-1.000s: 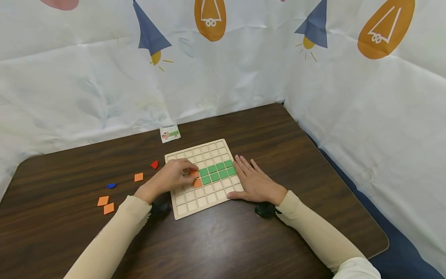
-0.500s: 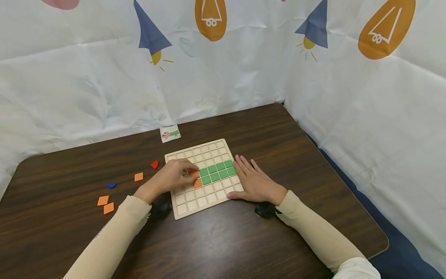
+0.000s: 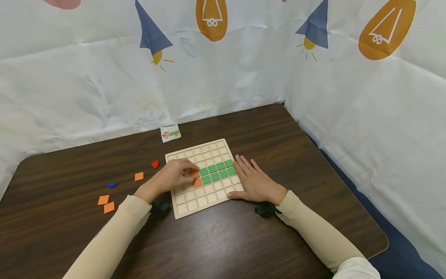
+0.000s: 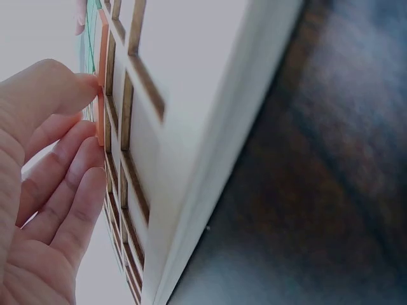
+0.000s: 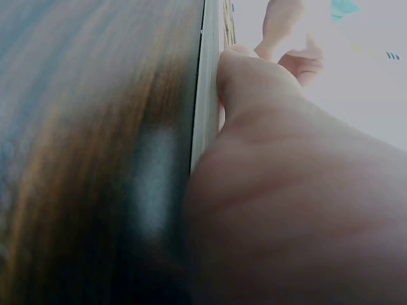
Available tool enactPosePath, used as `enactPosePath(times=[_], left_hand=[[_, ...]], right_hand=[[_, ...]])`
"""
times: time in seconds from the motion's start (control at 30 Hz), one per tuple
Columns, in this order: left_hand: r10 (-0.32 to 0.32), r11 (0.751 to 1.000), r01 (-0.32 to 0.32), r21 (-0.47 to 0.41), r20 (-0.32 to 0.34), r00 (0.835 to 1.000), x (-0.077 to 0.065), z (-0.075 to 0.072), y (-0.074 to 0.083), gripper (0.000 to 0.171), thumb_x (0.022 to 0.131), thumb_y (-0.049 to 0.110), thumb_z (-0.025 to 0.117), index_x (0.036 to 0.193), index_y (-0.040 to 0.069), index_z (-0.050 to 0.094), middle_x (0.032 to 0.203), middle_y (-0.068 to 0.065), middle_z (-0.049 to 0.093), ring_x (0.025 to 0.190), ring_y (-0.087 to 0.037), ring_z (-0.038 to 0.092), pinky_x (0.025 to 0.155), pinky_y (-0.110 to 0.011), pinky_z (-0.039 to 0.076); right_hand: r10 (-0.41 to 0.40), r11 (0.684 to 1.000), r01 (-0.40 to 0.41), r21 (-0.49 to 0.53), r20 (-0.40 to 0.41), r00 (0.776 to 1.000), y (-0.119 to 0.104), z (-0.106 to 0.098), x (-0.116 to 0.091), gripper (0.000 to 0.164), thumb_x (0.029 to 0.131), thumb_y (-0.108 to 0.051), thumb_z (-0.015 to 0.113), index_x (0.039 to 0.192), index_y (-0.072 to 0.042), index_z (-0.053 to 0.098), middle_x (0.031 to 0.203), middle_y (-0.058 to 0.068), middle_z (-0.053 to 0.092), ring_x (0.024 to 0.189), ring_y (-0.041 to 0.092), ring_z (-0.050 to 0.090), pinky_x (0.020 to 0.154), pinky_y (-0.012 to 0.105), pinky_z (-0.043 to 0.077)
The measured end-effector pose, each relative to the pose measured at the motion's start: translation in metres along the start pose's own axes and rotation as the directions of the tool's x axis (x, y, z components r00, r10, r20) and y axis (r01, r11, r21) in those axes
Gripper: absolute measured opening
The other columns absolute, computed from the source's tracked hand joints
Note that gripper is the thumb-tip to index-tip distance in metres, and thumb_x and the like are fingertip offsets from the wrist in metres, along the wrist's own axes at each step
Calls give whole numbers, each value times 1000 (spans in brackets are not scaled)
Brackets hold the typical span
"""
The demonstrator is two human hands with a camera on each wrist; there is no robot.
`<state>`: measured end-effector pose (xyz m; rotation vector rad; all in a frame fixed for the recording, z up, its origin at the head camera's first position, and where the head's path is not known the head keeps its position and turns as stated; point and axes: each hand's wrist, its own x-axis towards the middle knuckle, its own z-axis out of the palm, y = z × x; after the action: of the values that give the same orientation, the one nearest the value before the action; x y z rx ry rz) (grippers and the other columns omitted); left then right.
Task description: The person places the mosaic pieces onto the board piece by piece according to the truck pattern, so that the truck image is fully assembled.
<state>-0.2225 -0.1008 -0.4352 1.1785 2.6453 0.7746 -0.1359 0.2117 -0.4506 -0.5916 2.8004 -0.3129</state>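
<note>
A light wooden grid board [image 3: 191, 205] lies on the dark table, with two rows of green square tiles [image 3: 215, 176] in its cells. Left of the green rows sit two orange square tiles, the nearer orange tile [image 3: 197, 182] plainly visible. My left hand [image 3: 170, 175] reaches over the board and has its thumb and fingers at the farther orange tile [image 3: 194, 174], which it partly covers. Seen from the left wrist, the thumb [image 4: 82, 92] and forefinger pinch at that tile's edges. My right hand [image 3: 256, 184] lies flat across the board's right edge, fingers straight.
Left of the board lie a red piece [image 3: 155, 164], an orange tile [image 3: 139, 176], a blue piece [image 3: 112, 185] and two more orange tiles [image 3: 109, 207]. A small printed pattern card [image 3: 170, 133] lies near the table's back edge. White printed cloth [image 3: 223, 77] hangs behind.
</note>
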Motion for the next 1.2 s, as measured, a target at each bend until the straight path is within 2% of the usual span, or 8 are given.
enactPosePath(times=[0.8, 1.03, 1.2], left_hand=[[21, 1000, -21, -1, -5, 1000, 0, 0, 2, 22, 93, 17, 76, 115, 12, 79, 110, -1, 78, 97, -17, 72, 83, -38, 60], [13, 1000, -13, 4, -8, 1000, 0, 1, 2, 22, 93, 17, 77, 114, 12, 80, 109, -1, 78, 95, -15, 72, 83, -37, 60], [-3, 1000, 4, 26, -22, 1000, -3, -3, 2, 25, 93, 20, 78, 115, 11, 79, 109, -2, 78, 93, -15, 71, 81, -36, 60]], right_hand=[[1, 1000, -1, 8, -1, 1000, 0, 0, 0, 113, 93, -81, 45, 167, -9, 0, 176, 13, -5, 165, 29, -5, 133, 56, 6], [0, 1000, 0, 1, 5, 1000, 0, 1, 0, 113, 93, -82, 44, 167, -9, 0, 176, 13, -5, 165, 29, -5, 133, 56, 6], [-1, 1000, 1, 11, 1, 1000, 0, 0, -1, 112, 93, -81, 44, 167, -9, 0, 176, 13, -6, 165, 29, -5, 133, 56, 6]])
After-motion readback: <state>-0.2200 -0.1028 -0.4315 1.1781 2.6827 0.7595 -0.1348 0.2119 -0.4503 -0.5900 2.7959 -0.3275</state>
